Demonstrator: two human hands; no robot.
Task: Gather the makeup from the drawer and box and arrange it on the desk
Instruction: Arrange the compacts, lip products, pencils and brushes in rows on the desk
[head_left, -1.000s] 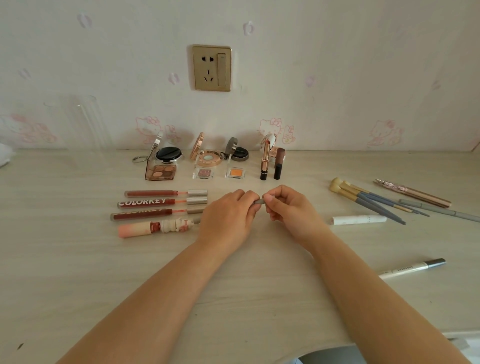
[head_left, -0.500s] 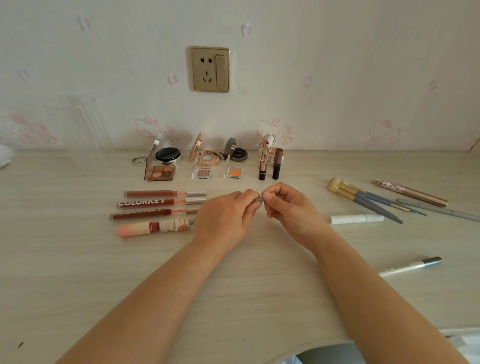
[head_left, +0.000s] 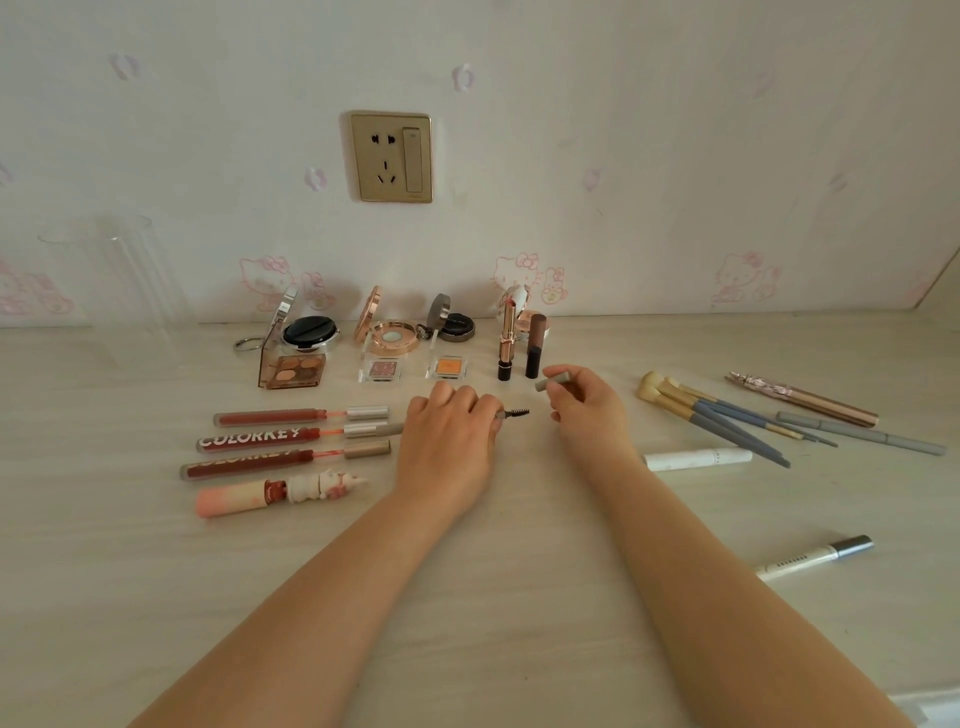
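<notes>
My left hand (head_left: 447, 441) grips a grey brow pencil (head_left: 511, 414) low over the tabletop (head_left: 519, 597), its bare spoolie tip pointing right. My right hand (head_left: 584, 408) pinches the pencil's grey cap (head_left: 555, 379), held apart, near the two upright lipsticks (head_left: 519, 343).

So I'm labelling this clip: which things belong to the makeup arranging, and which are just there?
Job:
left hand holding spoolie pencil
right hand holding its grey cap
lip glosses
compacts
lipsticks
brushes

Lying about:
wall socket
clear container
</notes>
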